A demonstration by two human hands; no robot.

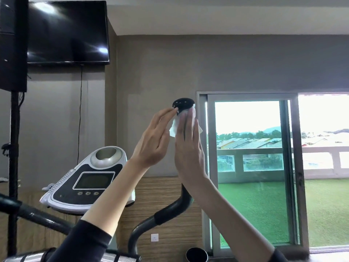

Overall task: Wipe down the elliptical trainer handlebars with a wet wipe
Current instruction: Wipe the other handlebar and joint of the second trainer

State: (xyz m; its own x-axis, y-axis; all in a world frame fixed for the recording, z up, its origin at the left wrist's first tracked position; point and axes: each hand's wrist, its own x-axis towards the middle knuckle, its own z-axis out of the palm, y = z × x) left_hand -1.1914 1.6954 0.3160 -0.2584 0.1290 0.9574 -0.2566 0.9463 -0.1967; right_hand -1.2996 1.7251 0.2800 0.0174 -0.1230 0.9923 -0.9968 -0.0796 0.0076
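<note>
Up at the top of the handlebar [171,209], your right hand [188,148] presses the wipe [174,127] on with straight fingers and your left hand [153,140], fingers straight too, touches the cap [183,104], so the ungripped wipe could slip off.

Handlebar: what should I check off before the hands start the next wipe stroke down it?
1. Contact: wipe against handlebar, just under cap: ok.
2. Pressure: right hand flat on wipe: ok.
3. Support: left hand touches cap with straight fingers: ok.
4. Path: handlebar below the hands bare: ok.
5. Wrap: wipe fully round handlebar: cannot tell, hidden.
6. Wetness: cannot tell.
</note>
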